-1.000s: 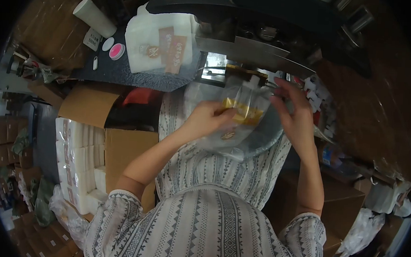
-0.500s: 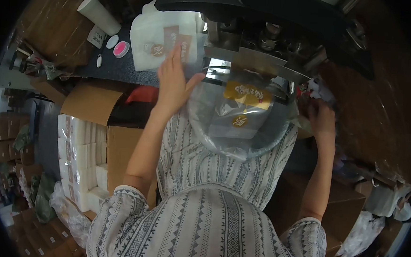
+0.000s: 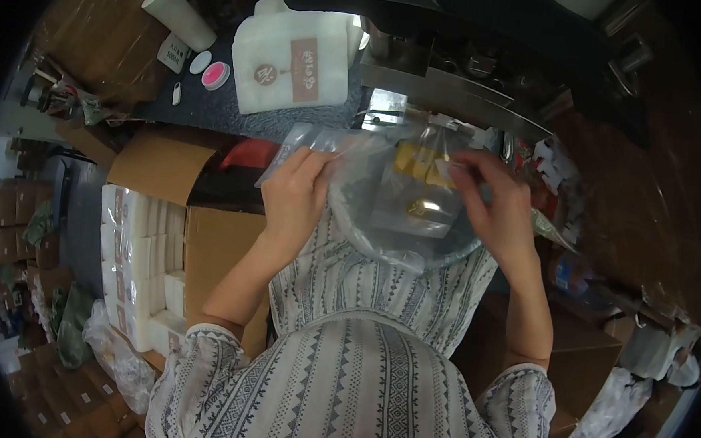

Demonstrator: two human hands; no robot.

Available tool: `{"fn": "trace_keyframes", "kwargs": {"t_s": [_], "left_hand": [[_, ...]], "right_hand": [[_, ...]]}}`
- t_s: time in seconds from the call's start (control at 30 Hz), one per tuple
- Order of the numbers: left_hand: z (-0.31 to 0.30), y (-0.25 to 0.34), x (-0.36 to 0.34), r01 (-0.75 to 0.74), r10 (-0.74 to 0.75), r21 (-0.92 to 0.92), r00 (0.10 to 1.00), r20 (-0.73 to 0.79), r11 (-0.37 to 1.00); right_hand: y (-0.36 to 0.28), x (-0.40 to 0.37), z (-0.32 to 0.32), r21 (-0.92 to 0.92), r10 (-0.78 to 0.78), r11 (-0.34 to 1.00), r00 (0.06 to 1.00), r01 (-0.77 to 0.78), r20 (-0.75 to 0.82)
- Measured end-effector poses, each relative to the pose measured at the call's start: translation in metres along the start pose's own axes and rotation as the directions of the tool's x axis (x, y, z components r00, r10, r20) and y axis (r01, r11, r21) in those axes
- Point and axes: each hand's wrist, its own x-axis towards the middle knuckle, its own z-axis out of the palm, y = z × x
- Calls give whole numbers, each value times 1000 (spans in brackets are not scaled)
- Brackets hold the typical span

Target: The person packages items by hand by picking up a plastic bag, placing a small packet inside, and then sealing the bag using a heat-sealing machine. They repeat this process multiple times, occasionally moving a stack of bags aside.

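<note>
My left hand (image 3: pixel 294 198) pinches one end of a clear plastic bag (image 3: pixel 355 145) that stretches across to my right hand (image 3: pixel 492 203), which pinches its other end. Below the bag lies a round basin (image 3: pixel 401 250) holding sealed clear bags with gold labels (image 3: pixel 420 163). A stack of white bags with brown labels (image 3: pixel 294 61) rests on the dark counter (image 3: pixel 205 110) beyond my left hand. The sealing machine (image 3: pixel 473 58) stands just behind the basin.
An open cardboard box (image 3: pixel 169 172) with a red thing inside sits at my left, beside a carton of white packs (image 3: pixel 135 270). A paper roll (image 3: pixel 178 14), a pink-lidded dish (image 3: pixel 216 75) and a small bottle are on the counter. Boxes and scraps lie at right.
My left hand left the white stack and came back over the basin holding a clear bag. My right hand moved in from the right side and took the bag's other end.
</note>
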Motion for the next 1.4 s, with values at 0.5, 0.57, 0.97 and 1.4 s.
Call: {"fn": "trace_keyframes", "kwargs": {"t_s": [0.5,0.57,0.97,1.4], "left_hand": [[78,19,37,636,-127,-536,702,701,556],[90,17,47,811,-199,-549,582,788,201],[72,-86,30,-248,221,363,969,114,898],[-1,-8,4,-18,19,63,1000,-24,998]], "right_hand": [[27,-3,-22,-145,19,989,994,-35,-111],[33,-13,-37,-472,-77,880,997,57,-24],[120,-11,-71,-559,205,775,954,-295,-220],[9,3,1,-23,-95,995,995,94,-15]]}}
